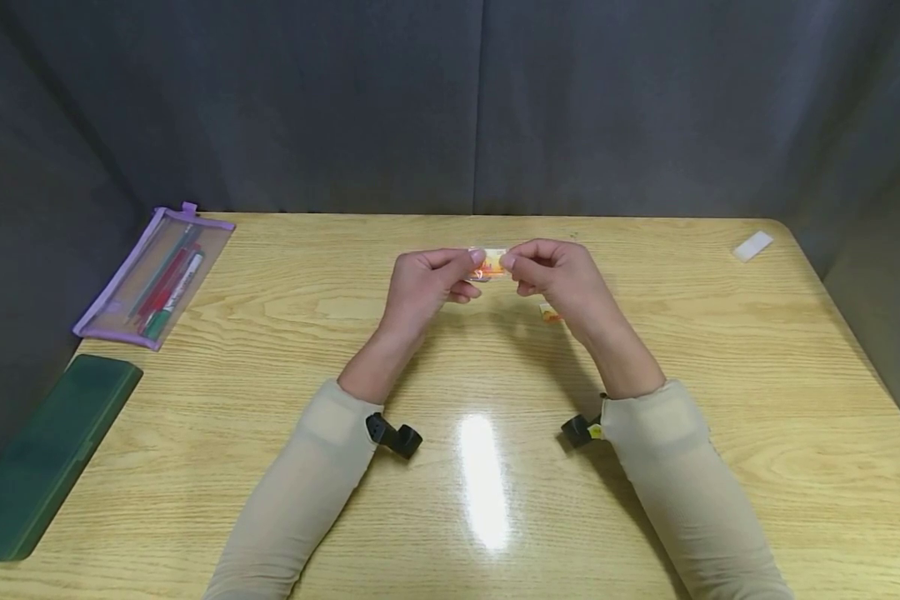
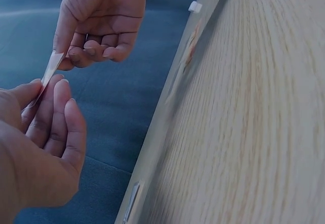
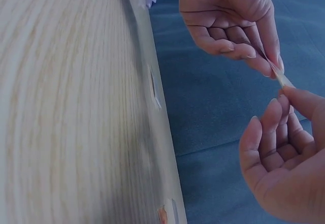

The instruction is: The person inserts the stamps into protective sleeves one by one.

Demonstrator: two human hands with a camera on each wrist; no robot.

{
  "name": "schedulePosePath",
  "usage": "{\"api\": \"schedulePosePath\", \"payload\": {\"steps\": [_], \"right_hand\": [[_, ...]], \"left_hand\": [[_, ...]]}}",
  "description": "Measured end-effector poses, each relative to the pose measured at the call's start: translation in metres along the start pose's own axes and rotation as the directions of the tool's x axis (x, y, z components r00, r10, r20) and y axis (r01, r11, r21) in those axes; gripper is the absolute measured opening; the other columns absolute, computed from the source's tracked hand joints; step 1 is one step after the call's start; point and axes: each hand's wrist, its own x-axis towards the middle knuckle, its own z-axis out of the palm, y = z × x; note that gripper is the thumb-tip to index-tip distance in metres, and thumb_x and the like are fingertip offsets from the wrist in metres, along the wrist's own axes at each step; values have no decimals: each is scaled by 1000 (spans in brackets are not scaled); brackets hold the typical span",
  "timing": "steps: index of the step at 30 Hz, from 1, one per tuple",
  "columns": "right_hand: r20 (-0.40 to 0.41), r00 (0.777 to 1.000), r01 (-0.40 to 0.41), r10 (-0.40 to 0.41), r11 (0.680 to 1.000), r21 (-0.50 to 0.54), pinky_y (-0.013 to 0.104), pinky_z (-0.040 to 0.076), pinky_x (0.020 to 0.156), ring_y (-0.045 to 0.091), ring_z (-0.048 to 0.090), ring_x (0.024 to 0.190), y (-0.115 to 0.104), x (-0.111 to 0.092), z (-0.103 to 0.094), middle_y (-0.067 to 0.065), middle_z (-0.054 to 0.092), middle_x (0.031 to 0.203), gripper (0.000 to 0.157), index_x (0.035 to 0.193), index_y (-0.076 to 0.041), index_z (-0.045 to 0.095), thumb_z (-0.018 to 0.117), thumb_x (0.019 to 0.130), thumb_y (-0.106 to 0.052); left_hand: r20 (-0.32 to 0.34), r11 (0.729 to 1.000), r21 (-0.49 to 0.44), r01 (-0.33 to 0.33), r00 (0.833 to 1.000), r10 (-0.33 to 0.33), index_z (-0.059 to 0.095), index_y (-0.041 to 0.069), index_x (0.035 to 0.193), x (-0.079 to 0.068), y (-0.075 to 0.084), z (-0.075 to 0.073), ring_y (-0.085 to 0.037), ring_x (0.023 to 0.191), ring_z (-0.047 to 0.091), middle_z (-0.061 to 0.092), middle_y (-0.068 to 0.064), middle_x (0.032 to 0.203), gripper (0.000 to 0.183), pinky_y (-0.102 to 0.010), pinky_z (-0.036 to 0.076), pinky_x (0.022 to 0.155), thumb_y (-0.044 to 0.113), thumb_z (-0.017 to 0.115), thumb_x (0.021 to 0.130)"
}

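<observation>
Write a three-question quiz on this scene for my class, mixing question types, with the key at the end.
1. Multiple choice: What do the left hand and right hand both pinch?
A) a ruler
B) a small printed packet
C) a cup

2. True or false: A green case lies to the right of both hands.

3. Fill in the blank: Pens show through the pouch, which has ____ edging.

Key:
1. B
2. False; the green case lies to their left.
3. purple
</observation>
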Motion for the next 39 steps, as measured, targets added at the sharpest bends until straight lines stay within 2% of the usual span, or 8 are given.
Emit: {"api": "schedulePosePath", "payload": {"steps": [4, 7, 14, 21, 30, 37, 39], "right_hand": [[1, 1000, -3, 3, 1000, 5, 24, 56, 76, 15, 59, 82, 0, 0, 1, -4, 63, 85, 19, 99, -4, 71, 70, 97, -23], [1, 1000, -5, 5, 1000, 9, 24, 56, 76, 14, 60, 81, 0, 0, 2, -4, 63, 85, 21, 100, -3, 71, 70, 97, -23], [9, 1000, -6, 6, 1000, 8, 24, 58, 77, 15, 66, 79, 0, -1, 2, -6, 70, 89, 28, 114, -2, 72, 68, 98, -25], [4, 1000, -1, 1, 1000, -26, 25, 57, 77, 15, 64, 80, 0, -1, 2, -7, 68, 85, 24, 106, -4, 73, 68, 99, -26], [-1, 1000, -3, 3, 1000, -23, 25, 57, 76, 14, 63, 79, 0, -1, 2, -6, 66, 83, 23, 103, -3, 73, 68, 98, -25], [9, 1000, 13, -14, 1000, 15, 23, 58, 76, 14, 63, 76, 0, -2, 0, -3, 68, 86, 33, 112, -1, 71, 56, 105, -30], [25, 1000, 12, -12, 1000, 19, 24, 58, 76, 14, 64, 77, -1, -2, 1, -2, 68, 88, 34, 114, -1, 70, 57, 105, -31]], "left_hand": [[-1, 1000, -6, -2, 1000, 2, 77, -4, 108, -1, 0, 1, -8, 59, 70, 77, -15, 91, 29, -22, 58, 59, 21, 76, 93], [-4, 1000, -6, -4, 1000, 4, 76, -4, 107, -1, 0, 2, -7, 58, 70, 77, -12, 88, 29, -22, 58, 59, 21, 75, 93], [-21, 1000, -5, -11, 1000, 11, 77, -4, 106, -2, 0, 4, -7, 57, 70, 76, -9, 87, 28, -21, 57, 57, 21, 75, 93], [-21, 1000, 14, -3, 1000, 4, 77, -3, 107, -2, 0, 4, -7, 58, 70, 76, -8, 86, 28, -21, 57, 58, 22, 75, 93], [-16, 1000, 7, -2, 1000, 2, 77, -4, 106, -2, 1, 5, -6, 57, 70, 76, -7, 85, 29, -20, 57, 57, 21, 75, 93], [-32, 999, 39, -2, 999, 3, 77, -3, 107, -1, -1, 2, -7, 57, 70, 78, -12, 88, 30, -21, 58, 58, 24, 75, 93], [-37, 999, 44, -3, 999, 4, 77, -3, 107, 0, -2, 0, -7, 57, 69, 78, -11, 88, 30, -21, 57, 57, 24, 75, 93]]}}
